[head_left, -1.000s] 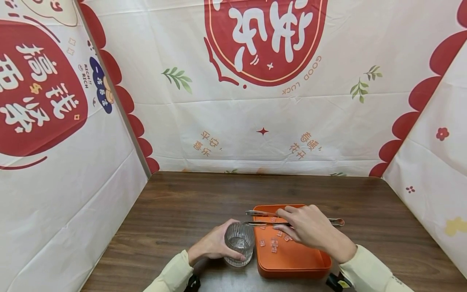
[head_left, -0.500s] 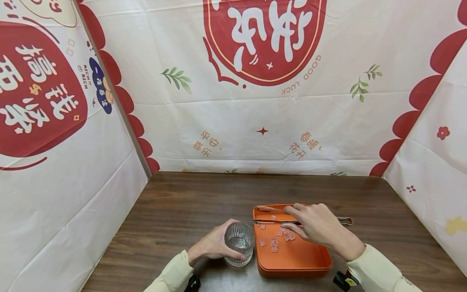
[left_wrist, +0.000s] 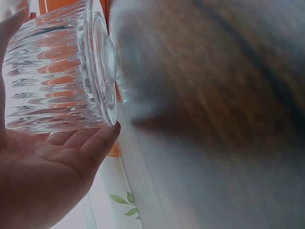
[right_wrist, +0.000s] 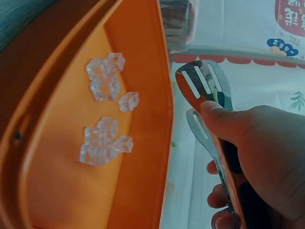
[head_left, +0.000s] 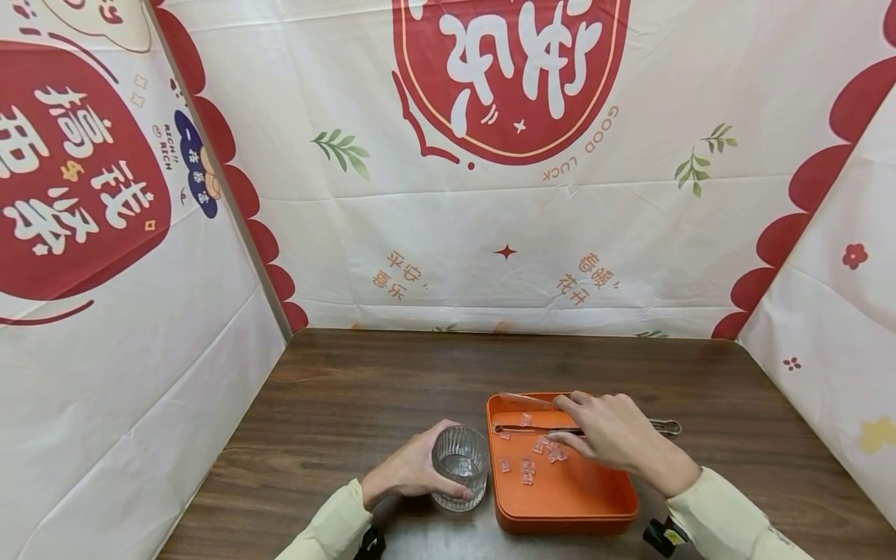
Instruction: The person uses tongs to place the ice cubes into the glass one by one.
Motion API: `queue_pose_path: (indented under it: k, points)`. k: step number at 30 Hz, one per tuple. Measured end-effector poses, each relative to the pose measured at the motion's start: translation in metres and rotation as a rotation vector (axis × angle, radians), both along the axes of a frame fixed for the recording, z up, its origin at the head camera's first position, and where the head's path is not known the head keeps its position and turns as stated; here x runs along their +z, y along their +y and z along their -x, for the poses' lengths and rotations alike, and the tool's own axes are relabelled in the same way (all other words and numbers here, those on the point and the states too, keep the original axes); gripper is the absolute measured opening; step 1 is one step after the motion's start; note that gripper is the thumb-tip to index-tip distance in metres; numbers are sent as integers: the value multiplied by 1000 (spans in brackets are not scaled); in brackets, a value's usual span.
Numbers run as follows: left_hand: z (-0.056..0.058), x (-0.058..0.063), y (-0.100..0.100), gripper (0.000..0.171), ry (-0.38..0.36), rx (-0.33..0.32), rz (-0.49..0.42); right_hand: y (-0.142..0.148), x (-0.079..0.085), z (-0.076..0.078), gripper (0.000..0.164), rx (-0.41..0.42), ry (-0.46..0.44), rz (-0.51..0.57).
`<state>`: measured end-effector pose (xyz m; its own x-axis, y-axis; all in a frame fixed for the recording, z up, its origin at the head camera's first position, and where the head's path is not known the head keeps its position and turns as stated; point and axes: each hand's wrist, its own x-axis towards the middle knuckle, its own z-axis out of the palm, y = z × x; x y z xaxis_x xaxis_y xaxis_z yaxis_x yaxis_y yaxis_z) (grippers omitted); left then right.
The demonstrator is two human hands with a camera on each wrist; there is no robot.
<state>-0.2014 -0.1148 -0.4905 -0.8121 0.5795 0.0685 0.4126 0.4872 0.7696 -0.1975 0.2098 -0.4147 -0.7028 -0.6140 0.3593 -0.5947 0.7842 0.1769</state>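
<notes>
Fingers and thumb of the left hand (head_left: 411, 467) curve round the side of a ribbed clear glass (head_left: 462, 465), clamped on it at the lower centre of the head frame, with the thumb on the near side. In the left wrist view its ribbed wall fills the upper left, and one fingertip lies beside the base; whether that base touches the wooden table (head_left: 378, 373) I cannot tell. The glass is mouth up, just beside the left wall of an orange tray (head_left: 560, 515) at lower right of centre.

The right hand (head_left: 619, 435) grips metal tongs (head_left: 535, 429) over the upper part of the tray, its thumb on one arm and the other fingers round the opposite one. The tongs' two arms stand apart, their slotted tips pointing left, while the looped end pokes out past the tray's right side. Small clear cubes (head_left: 527, 470) lie on the tray floor, some bunched together, others single, mostly in its left and middle parts. Pale sleeves (head_left: 724, 509) enter from the bottom of the frame, and a printed white cloth (head_left: 434, 218) with red scalloped borders hangs across the top
</notes>
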Motion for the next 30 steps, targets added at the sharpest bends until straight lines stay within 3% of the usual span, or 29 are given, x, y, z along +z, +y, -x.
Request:
queue_pose_path:
  k: [5,15,30]
  points:
    - [0,-1,0,83,5,-2,4,0,-8,3,45,-33,-83,-36]
    - [0,-2,0,84,19,-1,12,-3,-22,8,46,-49,-158,-93]
    - [0,-2,-1,83,1,5,5,-5,-31,14,40,-88,-202,-128]
